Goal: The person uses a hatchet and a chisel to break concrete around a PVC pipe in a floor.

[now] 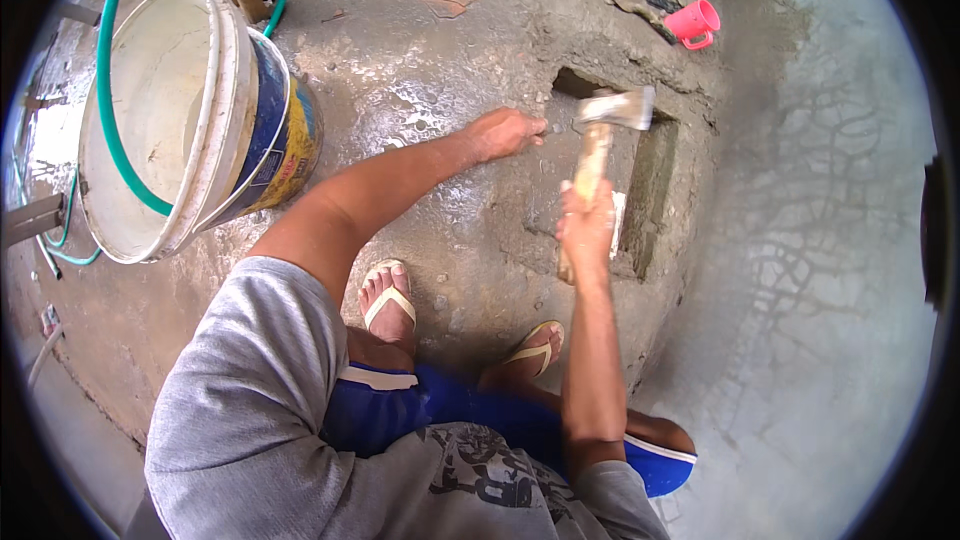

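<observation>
Reader: In the head view, where is the hammer (595, 148), and how do my co-author's hands stand?

Worker: The hammer is right of centre, above a grey slab (560, 165) set in a rectangular recess (656, 185) in the floor (470, 220). My right hand (588, 225) is clamped round its handle. My left hand (502, 133) is apart from the right, fingers curled, near the slab's upper left; whether it grips something small, I cannot tell

Reader: How far along is the work?

Worker: Part-way, I judge. Done: the recess stands open as a deep gap along its upper and right sides. Left: along the left and lower sides no such gap shows, and the slab lies within; whether those sides are loose, I cannot tell. A bucket (272, 135) with a green hose (106, 90) across it occupies the upper left of the frame, and a pink mug (690, 25) lies on its side at upper right

Reader: And the hammer's axis?

Worker: Its long axis runs nearly up the frame, leaning slightly right, with the handle's butt below my fist and the head uppermost. The head, blurred, lies crosswise, its ends toward the frame's left and right
</observation>
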A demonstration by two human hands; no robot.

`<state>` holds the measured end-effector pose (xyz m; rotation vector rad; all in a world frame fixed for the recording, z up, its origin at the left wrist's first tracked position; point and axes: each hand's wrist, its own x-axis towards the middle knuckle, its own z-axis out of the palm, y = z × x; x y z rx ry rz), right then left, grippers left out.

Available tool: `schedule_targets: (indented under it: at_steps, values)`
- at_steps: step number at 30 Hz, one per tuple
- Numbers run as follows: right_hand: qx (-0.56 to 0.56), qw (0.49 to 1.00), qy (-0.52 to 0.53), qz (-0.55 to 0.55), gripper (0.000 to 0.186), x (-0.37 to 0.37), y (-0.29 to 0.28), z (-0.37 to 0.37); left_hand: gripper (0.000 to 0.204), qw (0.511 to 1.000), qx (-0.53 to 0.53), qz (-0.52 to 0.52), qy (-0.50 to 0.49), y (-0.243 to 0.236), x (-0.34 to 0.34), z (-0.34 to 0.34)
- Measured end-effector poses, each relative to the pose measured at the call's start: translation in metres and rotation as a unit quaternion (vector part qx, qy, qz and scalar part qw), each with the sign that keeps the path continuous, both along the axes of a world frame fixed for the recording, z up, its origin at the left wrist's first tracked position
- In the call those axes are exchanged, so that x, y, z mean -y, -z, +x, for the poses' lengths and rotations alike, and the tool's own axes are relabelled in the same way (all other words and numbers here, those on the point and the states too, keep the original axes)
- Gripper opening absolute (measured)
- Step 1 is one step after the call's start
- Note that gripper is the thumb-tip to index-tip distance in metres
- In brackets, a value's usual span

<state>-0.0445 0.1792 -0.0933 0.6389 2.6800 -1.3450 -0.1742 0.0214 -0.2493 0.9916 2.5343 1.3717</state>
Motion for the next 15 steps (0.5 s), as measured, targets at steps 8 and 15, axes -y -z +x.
schedule_targets:
  at_steps: [8, 15]
  values:
    - [-0.453, 0.866, 0.196, -0.08, 0.017, 0.021, -0.118, -0.036, 0.026, 0.996, 0.079, -0.04, -0.002, -0.006, 0.004, 0.003]
    - [-0.027, 0.999, 0.008, -0.045, 0.019, 0.018, -0.01, 0.0, 0.026, 1.0, 0.003, 0.031, 0.0, 0.005, 0.01, 0.009]
